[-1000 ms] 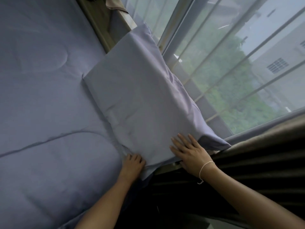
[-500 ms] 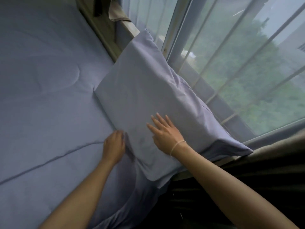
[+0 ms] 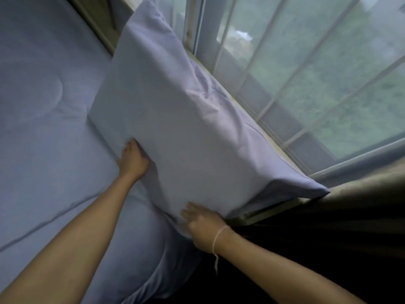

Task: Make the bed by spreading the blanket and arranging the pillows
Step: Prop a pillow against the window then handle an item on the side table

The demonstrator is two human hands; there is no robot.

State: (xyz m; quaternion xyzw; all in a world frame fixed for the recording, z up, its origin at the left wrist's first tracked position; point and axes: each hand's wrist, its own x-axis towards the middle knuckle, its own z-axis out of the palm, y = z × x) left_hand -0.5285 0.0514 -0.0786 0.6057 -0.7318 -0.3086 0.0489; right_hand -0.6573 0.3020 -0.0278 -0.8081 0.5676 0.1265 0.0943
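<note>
A pale lilac pillow (image 3: 175,119) leans tilted against the window ledge, its lower edge on the bed. My left hand (image 3: 132,160) presses against its lower left edge, fingers tucked at the pillow's underside. At the near bottom corner my right hand (image 3: 202,224), with a thin string around the wrist, closes on the pillowcase fabric. A lilac quilted blanket (image 3: 50,132) lies spread flat over the bed on the left.
A large window (image 3: 306,73) with white bars runs along the right of the bed. A wooden ledge (image 3: 263,218) lies under the pillow's corner. Dark curtain fabric (image 3: 350,216) hangs at the lower right. The blanket's edge drapes over the bed's near side.
My right hand slid from the middle of the pillow down to its near corner. My left hand moved up along the lower edge. The pillow stands more upright against the window.
</note>
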